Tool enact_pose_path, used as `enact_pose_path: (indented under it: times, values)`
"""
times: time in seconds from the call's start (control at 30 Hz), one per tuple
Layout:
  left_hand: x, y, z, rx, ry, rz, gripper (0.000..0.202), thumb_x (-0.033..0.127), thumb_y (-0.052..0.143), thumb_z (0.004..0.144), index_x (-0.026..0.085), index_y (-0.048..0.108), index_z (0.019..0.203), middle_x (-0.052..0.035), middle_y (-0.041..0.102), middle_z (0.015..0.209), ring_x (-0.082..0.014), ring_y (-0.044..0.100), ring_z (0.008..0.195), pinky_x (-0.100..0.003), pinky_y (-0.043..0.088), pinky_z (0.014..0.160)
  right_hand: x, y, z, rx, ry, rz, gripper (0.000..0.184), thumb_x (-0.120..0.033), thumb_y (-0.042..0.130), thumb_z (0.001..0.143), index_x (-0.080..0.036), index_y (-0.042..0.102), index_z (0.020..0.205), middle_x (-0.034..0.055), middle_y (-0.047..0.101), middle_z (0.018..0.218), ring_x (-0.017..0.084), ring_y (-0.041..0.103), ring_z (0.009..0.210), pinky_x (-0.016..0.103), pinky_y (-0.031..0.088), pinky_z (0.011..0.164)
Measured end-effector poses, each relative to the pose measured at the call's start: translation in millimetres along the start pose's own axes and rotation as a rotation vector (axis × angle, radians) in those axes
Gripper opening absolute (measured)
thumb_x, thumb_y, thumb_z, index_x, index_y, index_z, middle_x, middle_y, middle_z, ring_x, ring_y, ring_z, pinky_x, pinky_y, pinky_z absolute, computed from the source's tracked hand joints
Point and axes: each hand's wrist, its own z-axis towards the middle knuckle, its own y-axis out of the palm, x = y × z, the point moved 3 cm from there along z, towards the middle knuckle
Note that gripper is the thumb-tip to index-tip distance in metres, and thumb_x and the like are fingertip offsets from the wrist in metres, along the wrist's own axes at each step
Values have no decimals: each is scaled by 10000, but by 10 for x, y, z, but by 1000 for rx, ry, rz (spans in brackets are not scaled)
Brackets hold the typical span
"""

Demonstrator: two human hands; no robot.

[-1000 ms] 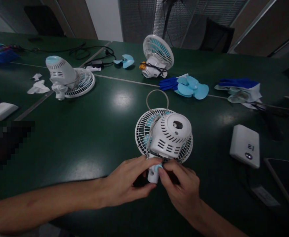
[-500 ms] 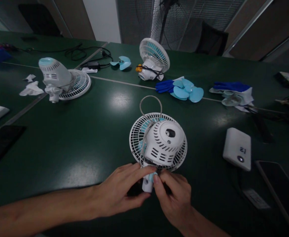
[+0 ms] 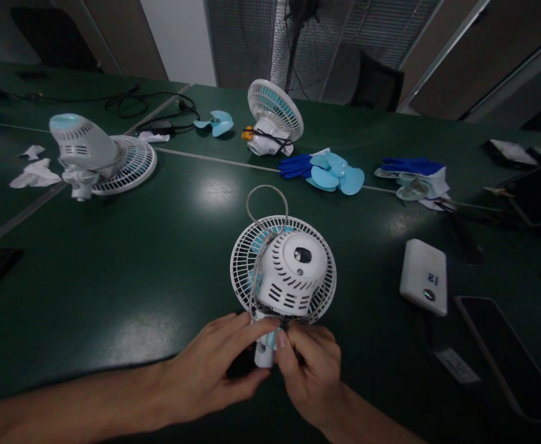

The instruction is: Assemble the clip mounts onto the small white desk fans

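Note:
A small white fan (image 3: 291,274) lies face down on the green table (image 3: 136,265), its motor housing up and blue blades showing through the grille. Its grey cord (image 3: 265,200) loops behind it. My left hand (image 3: 210,370) grips the fan's white neck piece (image 3: 264,354) at the near edge. My right hand (image 3: 310,370) pinches a light blue knob (image 3: 271,338) on that neck. Both hands are closed around this joint.
A second fan (image 3: 92,157) lies face down at the left, a third fan (image 3: 273,120) stands at the back. Loose blue blades (image 3: 333,176), blue gloves (image 3: 411,165), a white power bank (image 3: 425,277), a dark phone (image 3: 506,351), tissues (image 3: 34,176) and cables (image 3: 150,102) lie about.
The view has shifted so everything sits further left and lower in the frame. Both hands stay closed on the fan's neck and knob, with only small finger shifts.

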Motion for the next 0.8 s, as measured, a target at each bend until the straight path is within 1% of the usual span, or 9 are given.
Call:
enact_pose_path:
  times: [0.17, 0.33, 0.43, 0.5, 0.53, 0.57, 0.63, 0.7, 0.8]
  values:
    - [-3, -9, -9, 19, 3, 5, 545, 292, 593, 1017, 227, 416, 1528, -120, 703, 1225, -233, 715, 1019, -360, 637, 865, 3, 13, 11, 9, -4, 20, 369, -152, 486, 1017, -211, 448, 655, -61, 454, 538, 74, 482, 462, 258, 351, 554]
    - [2, -24, 32, 13, 13, 13, 517, 309, 604, 1016, 230, 438, 1500, -111, 715, 1213, -228, 724, 1005, -355, 636, 863, 18, -14, -3, 1, 2, 55, 344, -136, 505, 996, -218, 425, 672, -69, 419, 550, 76, 452, 463, 268, 336, 542]
    - [7, -35, 76, 6, 10, 5, 513, 305, 619, 1005, 223, 446, 1481, -109, 721, 1219, -224, 729, 1000, -355, 631, 875, 30, -82, -10, -6, 10, 104, 248, -128, 523, 961, -221, 470, 737, -68, 452, 577, 81, 482, 476, 259, 366, 538]
    - [8, -42, 103, -2, 19, -17, 528, 283, 631, 988, 221, 442, 1477, -105, 724, 1220, -217, 731, 982, -344, 630, 861, 30, -140, -6, -9, 20, 136, 95, -129, 544, 927, -207, 553, 873, -52, 544, 638, 92, 542, 505, 250, 420, 547]
    - [8, -44, 114, -5, 23, -32, 540, 271, 637, 978, 221, 440, 1477, -104, 724, 1219, -215, 730, 972, -338, 629, 850, 23, -169, 0, -4, 11, 138, 92, -126, 549, 910, -194, 579, 964, -35, 596, 687, 100, 576, 526, 253, 453, 562]
    - [6, -46, 123, -5, 31, -48, 554, 263, 643, 966, 220, 438, 1479, -103, 724, 1216, -214, 729, 964, -334, 629, 839, 12, -194, 9, 1, -9, 124, 180, -115, 549, 896, -178, 593, 1059, -17, 639, 737, 109, 605, 547, 261, 482, 582]
    - [0, -45, 133, -3, 40, -73, 583, 248, 652, 945, 218, 435, 1485, -107, 721, 1224, -217, 728, 978, -334, 629, 841, -15, -222, 30, -6, -53, 90, 289, -95, 540, 878, -169, 596, 1151, 13, 687, 812, 126, 647, 584, 280, 510, 600]
    - [-11, -41, 134, 13, 41, -82, 603, 238, 658, 930, 216, 432, 1489, -110, 719, 1232, -222, 728, 996, -339, 630, 851, -30, -227, 48, -16, -71, 72, 298, -84, 537, 872, -176, 602, 1148, 22, 701, 831, 133, 663, 596, 286, 508, 582]
    - [-25, -28, 123, 26, 44, -83, 619, 236, 671, 915, 216, 438, 1488, -113, 719, 1231, -226, 729, 996, -347, 633, 852, -26, -219, 56, -17, -52, 70, 276, -85, 554, 873, -182, 599, 1128, 22, 702, 830, 132, 668, 590, 280, 508, 556]
